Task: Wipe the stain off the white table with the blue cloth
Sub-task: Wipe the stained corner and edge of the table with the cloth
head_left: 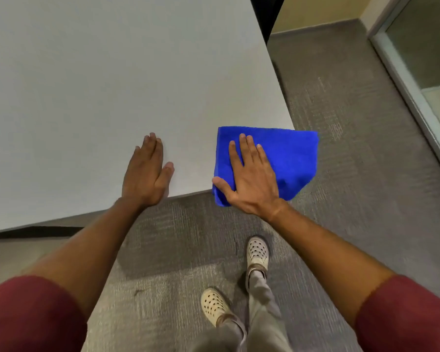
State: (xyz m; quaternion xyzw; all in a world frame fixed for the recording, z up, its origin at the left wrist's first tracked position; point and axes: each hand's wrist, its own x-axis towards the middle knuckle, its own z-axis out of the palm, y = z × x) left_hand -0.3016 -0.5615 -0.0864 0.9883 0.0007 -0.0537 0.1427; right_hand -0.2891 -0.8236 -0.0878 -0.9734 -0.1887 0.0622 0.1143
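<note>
The blue cloth point(290, 158) lies folded on the near right corner of the white table point(99, 85), and part of it hangs past the table's edges. My right hand point(249, 179) presses flat on the cloth, fingers spread, thumb at its left edge. My left hand point(146, 171) rests flat on the bare table top to the left of the cloth, fingers together, holding nothing. No stain shows on the visible table top; whatever lies under the cloth is hidden.
Grey carpet point(353, 110) surrounds the table's near and right edges. My feet in pale perforated clogs point(258, 252) stand below the corner. A glass door with a metal frame point(417, 80) is at the far right.
</note>
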